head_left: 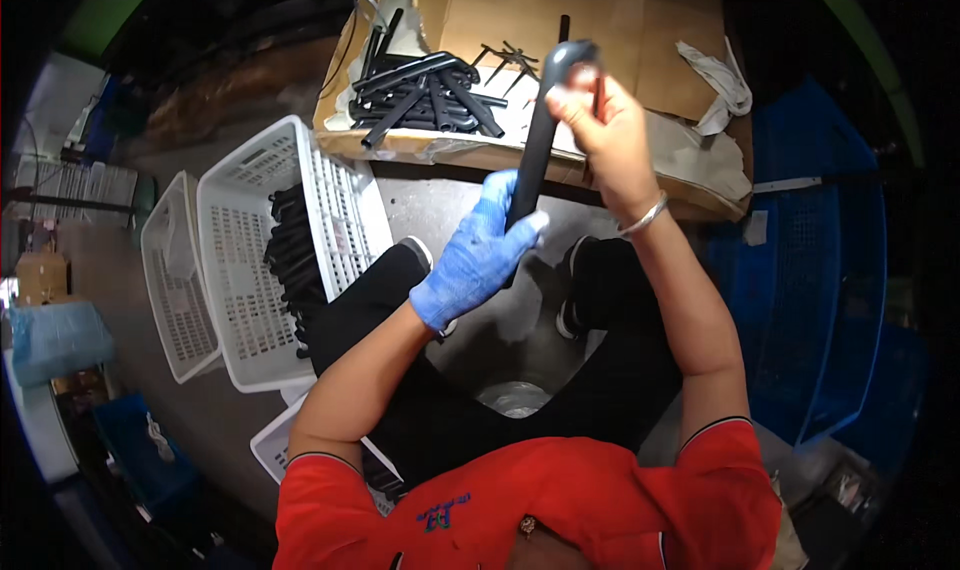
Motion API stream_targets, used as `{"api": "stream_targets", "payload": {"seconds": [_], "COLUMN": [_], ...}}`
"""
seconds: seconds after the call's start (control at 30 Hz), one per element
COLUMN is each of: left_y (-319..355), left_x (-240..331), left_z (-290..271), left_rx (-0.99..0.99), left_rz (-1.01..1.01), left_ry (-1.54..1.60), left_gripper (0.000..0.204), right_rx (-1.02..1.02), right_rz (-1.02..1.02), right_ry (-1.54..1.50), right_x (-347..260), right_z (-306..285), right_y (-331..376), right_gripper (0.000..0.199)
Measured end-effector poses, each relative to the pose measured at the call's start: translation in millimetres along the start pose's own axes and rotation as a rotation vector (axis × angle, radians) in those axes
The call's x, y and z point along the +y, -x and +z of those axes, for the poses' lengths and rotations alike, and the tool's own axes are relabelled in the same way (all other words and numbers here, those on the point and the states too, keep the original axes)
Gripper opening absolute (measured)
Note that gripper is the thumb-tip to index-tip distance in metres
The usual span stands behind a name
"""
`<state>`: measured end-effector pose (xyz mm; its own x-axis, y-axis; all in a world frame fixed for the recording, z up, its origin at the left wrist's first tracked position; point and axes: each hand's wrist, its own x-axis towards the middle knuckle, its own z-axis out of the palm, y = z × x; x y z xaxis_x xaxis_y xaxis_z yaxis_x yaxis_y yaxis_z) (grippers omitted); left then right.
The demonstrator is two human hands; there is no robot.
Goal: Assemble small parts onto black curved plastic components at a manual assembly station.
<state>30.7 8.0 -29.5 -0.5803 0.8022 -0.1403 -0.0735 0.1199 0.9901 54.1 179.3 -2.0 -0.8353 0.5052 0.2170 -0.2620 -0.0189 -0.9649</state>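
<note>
My left hand (478,253), in a blue glove, grips the lower part of a long black tube (537,140) held upright in front of me. My bare right hand (598,120), with a metal bangle at the wrist, closes around the tube's rounded upper end. Beyond the tube, a pile of similar black tubes (425,95) lies on a flattened cardboard sheet (560,15). Small black pins (508,60) lie scattered on the sheet beside the pile.
A white slotted plastic basket (240,270) at my left holds more black tubes (295,265); a second white basket (175,280) stands beyond it. Blue crates (815,260) stand at my right. A crumpled grey cloth (718,80) lies on the cardboard. The floor is grey concrete.
</note>
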Motion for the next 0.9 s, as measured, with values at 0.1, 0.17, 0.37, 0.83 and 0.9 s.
{"api": "stream_targets", "payload": {"seconds": [0.1, 0.17, 0.37, 0.83, 0.9], "left_y": [-5.9, -4.6, -10.5, -8.9, -9.7], "left_x": [12.3, 8.7, 1.3, 22.6, 15.5], "left_z": [0.0, -4.2, -4.2, -51.4, -57.6], "left_rx": [0.092, 0.061, 0.228, 0.163, 0.058], "left_rz": [-0.057, -0.072, 0.027, -0.25, -0.192], "left_ry": [0.206, 0.303, 0.192, 0.498, 0.367], "left_gripper": [0.032, 0.03, 0.037, 0.014, 0.015], "right_rx": [-0.046, 0.052, -0.126, 0.114, 0.014], "right_rz": [0.041, -0.062, -0.005, 0.177, 0.142], "right_ry": [-0.08, -0.103, 0.072, 1.284, 1.421], "right_x": [-1.3, 1.5, 25.1, 304.0, 300.2], "right_z": [18.1, 21.0, 14.0, -77.2, -85.4], "right_y": [16.0, 9.7, 7.1, -215.6, -218.6], "right_gripper": [0.03, 0.033, 0.023, 0.022, 0.02]}}
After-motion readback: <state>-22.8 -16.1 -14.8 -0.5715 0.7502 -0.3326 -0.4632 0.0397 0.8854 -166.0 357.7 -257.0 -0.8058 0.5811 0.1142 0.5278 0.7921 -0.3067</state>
